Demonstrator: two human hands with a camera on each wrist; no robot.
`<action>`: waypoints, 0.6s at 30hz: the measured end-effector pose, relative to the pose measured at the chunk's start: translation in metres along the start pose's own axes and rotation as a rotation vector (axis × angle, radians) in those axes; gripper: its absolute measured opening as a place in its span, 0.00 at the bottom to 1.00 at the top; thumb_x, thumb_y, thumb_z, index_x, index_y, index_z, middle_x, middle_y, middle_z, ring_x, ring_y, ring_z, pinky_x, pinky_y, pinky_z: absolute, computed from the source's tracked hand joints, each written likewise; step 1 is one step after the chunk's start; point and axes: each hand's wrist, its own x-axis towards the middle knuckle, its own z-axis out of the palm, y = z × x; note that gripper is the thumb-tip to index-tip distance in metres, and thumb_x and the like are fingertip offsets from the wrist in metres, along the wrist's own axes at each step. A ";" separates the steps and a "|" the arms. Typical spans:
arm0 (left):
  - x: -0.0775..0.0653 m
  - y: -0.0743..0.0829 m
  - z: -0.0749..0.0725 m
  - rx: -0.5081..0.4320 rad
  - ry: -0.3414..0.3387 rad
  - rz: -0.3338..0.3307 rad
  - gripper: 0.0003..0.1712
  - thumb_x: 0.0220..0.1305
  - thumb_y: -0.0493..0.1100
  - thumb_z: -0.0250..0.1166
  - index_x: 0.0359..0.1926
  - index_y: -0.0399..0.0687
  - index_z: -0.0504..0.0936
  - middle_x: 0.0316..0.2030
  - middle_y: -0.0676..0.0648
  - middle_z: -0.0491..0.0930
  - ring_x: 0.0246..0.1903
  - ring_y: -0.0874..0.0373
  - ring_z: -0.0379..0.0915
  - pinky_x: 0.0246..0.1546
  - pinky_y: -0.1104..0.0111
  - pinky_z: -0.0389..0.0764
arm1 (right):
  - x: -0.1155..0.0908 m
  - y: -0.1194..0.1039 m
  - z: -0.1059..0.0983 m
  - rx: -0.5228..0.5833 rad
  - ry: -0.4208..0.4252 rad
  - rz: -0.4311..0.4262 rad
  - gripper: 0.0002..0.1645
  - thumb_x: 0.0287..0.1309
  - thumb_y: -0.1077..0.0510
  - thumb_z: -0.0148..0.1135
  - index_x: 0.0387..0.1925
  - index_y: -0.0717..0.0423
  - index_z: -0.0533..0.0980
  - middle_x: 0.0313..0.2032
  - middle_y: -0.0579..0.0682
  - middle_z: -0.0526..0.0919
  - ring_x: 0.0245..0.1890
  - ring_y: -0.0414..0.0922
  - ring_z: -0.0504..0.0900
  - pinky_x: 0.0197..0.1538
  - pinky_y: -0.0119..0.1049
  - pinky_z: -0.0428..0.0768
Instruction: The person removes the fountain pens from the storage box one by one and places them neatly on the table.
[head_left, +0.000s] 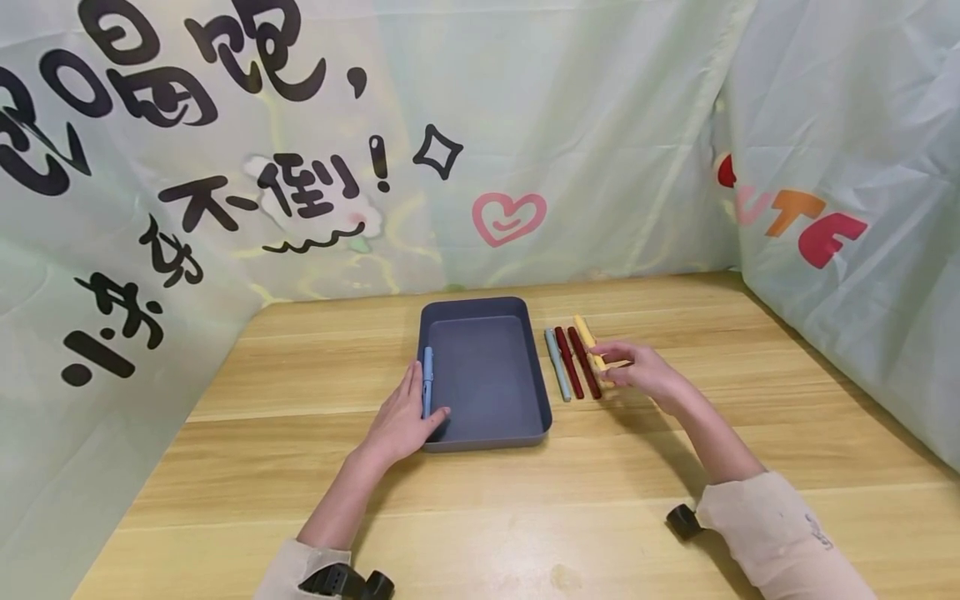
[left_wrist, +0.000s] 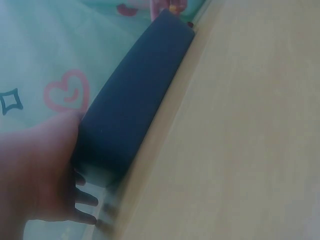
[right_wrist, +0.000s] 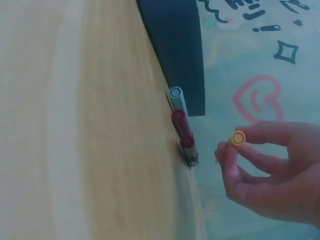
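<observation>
My left hand (head_left: 401,419) is at the left wall of a dark blue tray (head_left: 483,440), thumb over the rim and fingers along the outside, holding it. A blue pen (head_left: 427,375) lies inside the tray against that wall, partly hidden by the hand. To the right of the tray, my right hand (head_left: 641,372) pinches a yellow pen (right_wrist: 238,138) between thumb and fingers; in the right wrist view it is off the tabletop. Beside it on the table lie a light blue pen (head_left: 557,365) and two dark red pens (head_left: 569,362) (head_left: 584,362), side by side.
The wooden table (head_left: 300,500) runs back to a printed cloth (head_left: 615,167) that hangs behind and along both sides. A black wrist camera (head_left: 682,522) is by the right sleeve, and another (head_left: 377,586) is at the left cuff.
</observation>
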 end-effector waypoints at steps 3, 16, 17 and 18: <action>0.000 0.000 0.000 -0.001 -0.001 0.000 0.51 0.64 0.58 0.54 0.69 0.34 0.36 0.69 0.37 0.36 0.67 0.42 0.38 0.61 0.50 0.50 | 0.001 0.003 -0.001 0.004 0.010 0.014 0.29 0.58 0.69 0.52 0.61 0.72 0.61 0.56 0.74 0.62 0.47 0.60 0.73 0.49 0.50 0.72; 0.000 0.000 0.000 0.009 -0.002 0.004 0.51 0.64 0.58 0.54 0.69 0.34 0.36 0.69 0.37 0.36 0.67 0.43 0.38 0.62 0.52 0.49 | 0.005 0.019 0.001 -0.004 0.050 0.034 0.28 0.56 0.71 0.53 0.59 0.73 0.62 0.53 0.74 0.65 0.27 0.43 0.73 0.34 0.36 0.75; 0.000 0.000 0.000 0.010 -0.002 0.004 0.51 0.64 0.58 0.54 0.69 0.34 0.36 0.69 0.37 0.36 0.67 0.43 0.38 0.62 0.51 0.49 | 0.005 0.019 0.001 -0.001 0.052 0.035 0.28 0.56 0.71 0.53 0.59 0.73 0.62 0.52 0.74 0.65 0.27 0.43 0.73 0.33 0.36 0.75; 0.000 0.001 -0.001 0.009 -0.003 0.003 0.50 0.64 0.58 0.54 0.69 0.34 0.36 0.69 0.37 0.36 0.67 0.43 0.38 0.62 0.51 0.49 | 0.005 0.020 0.002 0.000 0.054 0.035 0.28 0.56 0.71 0.53 0.59 0.74 0.62 0.52 0.74 0.65 0.27 0.43 0.73 0.33 0.35 0.75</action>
